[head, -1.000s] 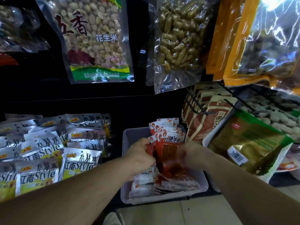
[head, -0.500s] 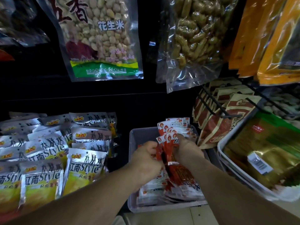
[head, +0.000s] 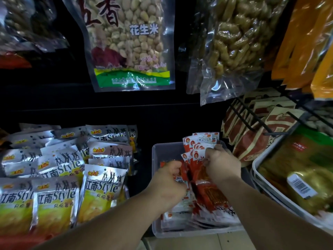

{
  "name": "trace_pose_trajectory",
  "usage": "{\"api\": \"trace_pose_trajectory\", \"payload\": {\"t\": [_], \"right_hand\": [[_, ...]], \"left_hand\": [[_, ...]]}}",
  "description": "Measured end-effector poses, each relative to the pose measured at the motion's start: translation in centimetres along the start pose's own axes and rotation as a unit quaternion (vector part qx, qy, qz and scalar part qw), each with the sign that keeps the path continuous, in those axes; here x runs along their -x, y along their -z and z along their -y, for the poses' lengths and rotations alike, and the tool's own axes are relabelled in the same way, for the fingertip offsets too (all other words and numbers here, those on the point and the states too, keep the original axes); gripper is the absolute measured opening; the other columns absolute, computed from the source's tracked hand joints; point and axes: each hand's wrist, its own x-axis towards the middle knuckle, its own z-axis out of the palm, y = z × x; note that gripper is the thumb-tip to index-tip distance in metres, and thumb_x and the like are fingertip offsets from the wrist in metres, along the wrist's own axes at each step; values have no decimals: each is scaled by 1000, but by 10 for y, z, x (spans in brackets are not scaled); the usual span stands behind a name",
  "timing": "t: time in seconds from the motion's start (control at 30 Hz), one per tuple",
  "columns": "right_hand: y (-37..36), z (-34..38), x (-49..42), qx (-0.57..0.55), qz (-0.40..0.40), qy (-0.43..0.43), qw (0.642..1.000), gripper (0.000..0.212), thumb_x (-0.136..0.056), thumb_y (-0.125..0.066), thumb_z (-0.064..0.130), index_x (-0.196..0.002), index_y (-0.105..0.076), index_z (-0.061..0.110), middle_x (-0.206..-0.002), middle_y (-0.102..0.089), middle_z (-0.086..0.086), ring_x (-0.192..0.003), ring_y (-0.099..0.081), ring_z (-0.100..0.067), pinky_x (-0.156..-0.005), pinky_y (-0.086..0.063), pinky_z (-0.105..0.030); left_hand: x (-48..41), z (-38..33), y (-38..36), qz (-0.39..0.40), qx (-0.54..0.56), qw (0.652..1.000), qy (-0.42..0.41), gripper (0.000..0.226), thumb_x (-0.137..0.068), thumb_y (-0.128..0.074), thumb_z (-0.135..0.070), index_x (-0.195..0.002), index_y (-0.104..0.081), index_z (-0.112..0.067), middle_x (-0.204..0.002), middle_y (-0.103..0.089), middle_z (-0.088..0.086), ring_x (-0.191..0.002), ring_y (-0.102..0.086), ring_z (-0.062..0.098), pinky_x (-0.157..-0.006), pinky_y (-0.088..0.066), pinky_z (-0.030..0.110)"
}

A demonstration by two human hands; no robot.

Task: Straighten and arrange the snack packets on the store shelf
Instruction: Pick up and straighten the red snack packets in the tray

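1. Held from both sides: gripped by the left hand (head: 167, 183), fingers curled in on the near-left edge of the red snack packets (head: 199, 147), and pinched by the right hand (head: 222, 165) across their tops. Cannot tell how many packets sit inside either grip.
2. Standing on edge in the middle and back of the grey plastic bin (head: 158, 150), fanned and uneven at the top. Lying flat and overlapped at the bin's front, more loose packets (head: 214, 213).
3. Likely to fan out and topple forward on loosening either grip before squaring the stack.
4. Could crease a soft pouch by squeezing too hard, or squirt one out sideways, given the slick film.
5. Could snag the flat ones underneath when pressing the stack down, leaving it tilted.
6. Might drag the bin forward over the floor tiles (head: 189, 243) by pulling toward the body.
7. Risk of brushing the brown packets (head: 252, 143) under the wire rack (head: 252, 121) just beside the right wrist, or the silver packets (head: 100, 184) with the left forearm.
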Motion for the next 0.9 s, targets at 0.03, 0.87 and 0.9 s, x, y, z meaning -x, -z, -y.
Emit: {"api": "trace_pose_trajectory", "payload": {"t": [0.03,0.87,0.9], "right_hand": [[8,3,-1,10,-19,19,1000,13,-94,-62,18,-104,-69,22,-107,-66,-3,-110,-56,-29,-72,-41,-33],[180,33,87,-599,58,-101,793,22,-93,-74,4,-80,-65,20,-92,-72,-19,-87,-68,-33,-75,-53,-44],[186,33,95,-618,49,-117,776,19,-95,-70,1,-87,-70,19,-99,-76,-18,-92,-73,-34,-81,-59,-47]], "left_hand": [[-1,1,1,-1,-1,1000,-5,42,-96,-64,-4,-96,-51,-44,-100,-51,-27,-95,-58,-2,-72,-45,7],[48,-83,27,-17,224,973,-50,43,-79,-85,-1,-114,-68,-19,-99,-79,9,-88,-77,23,-75,-63,35],[53,-89,28,0,236,971,-45,44,-80,-84,-1,-116,-66,-20,-99,-79,9,-89,-77,26,-76,-63,39]]}}
